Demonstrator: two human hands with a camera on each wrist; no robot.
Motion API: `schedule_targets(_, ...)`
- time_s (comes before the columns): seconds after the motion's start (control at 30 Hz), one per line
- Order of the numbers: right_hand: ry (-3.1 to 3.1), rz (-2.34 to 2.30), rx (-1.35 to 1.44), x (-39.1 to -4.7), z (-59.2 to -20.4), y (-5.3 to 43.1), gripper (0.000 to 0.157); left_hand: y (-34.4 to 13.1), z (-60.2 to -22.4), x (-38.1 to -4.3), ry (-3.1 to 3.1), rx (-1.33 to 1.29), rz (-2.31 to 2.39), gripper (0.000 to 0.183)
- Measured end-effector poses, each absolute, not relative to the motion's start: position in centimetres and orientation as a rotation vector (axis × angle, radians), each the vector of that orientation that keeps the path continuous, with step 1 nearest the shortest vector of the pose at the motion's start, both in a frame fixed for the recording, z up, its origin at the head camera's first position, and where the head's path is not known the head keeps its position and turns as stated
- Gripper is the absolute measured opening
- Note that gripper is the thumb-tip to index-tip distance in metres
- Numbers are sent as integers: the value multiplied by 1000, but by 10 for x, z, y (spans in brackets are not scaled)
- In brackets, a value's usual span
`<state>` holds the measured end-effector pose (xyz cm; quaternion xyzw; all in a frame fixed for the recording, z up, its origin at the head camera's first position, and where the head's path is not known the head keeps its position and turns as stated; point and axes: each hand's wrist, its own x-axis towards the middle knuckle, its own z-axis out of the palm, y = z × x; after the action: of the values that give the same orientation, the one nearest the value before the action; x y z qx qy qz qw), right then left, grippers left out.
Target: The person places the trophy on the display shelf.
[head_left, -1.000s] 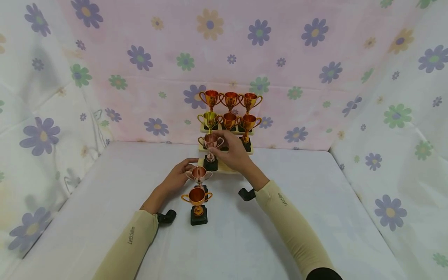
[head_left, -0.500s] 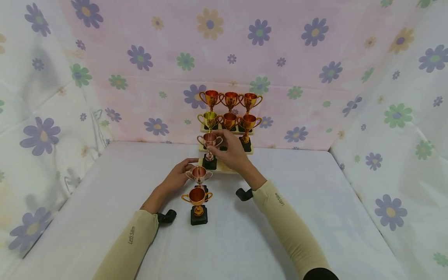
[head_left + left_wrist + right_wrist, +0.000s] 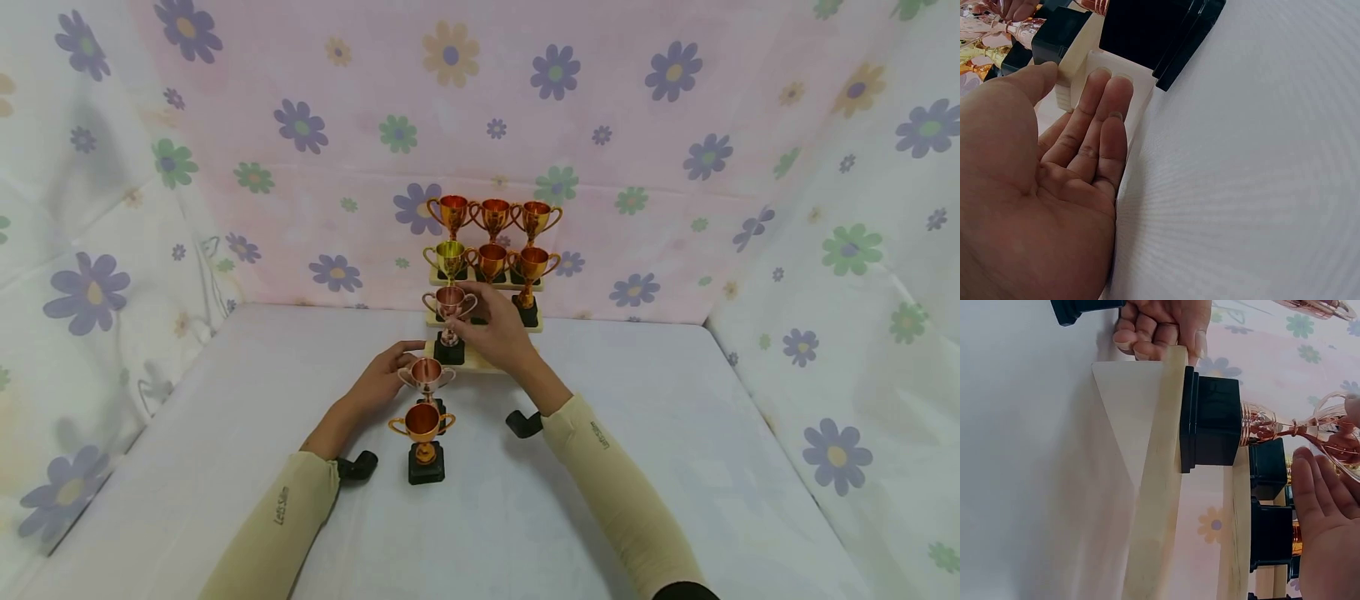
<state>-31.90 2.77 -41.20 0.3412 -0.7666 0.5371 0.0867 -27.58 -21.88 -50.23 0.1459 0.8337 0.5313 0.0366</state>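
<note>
In the head view a rose-gold trophy (image 3: 449,350) stands upright at the left end of the lowest board of a stepped display stand (image 3: 487,360). My right hand (image 3: 498,329) grips this trophy around its cup from the right. The right wrist view shows the trophy's black base (image 3: 1216,419) resting on the pale board (image 3: 1150,506). My left hand (image 3: 378,379) holds the same board's left end, thumb above and fingers below at the white side support (image 3: 1141,72). Higher boards carry several gold trophies (image 3: 495,215), and one yellow-gold trophy (image 3: 451,257).
In front of the stand, a rose-gold trophy (image 3: 427,375) and a gold trophy (image 3: 426,462) stand on the white table (image 3: 600,500), close to my left hand. Flowered cloth (image 3: 450,100) hangs behind and at both sides.
The rose-gold trophy in my right hand has shifted very slightly left on the lowest board, and the right arm with it. My left hand stays where it was.
</note>
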Motion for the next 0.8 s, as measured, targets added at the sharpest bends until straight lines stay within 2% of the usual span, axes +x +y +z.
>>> schedule_targets(0.43, -2233, 1578, 1053, -301, -414, 46, 67, -221, -503, -275, 2553, 425, 1643, 51)
schedule_targets(0.8, -2172, 1397, 1032, -285, -417, 62, 59, -220, -502, -275, 2543, 384, 1631, 49)
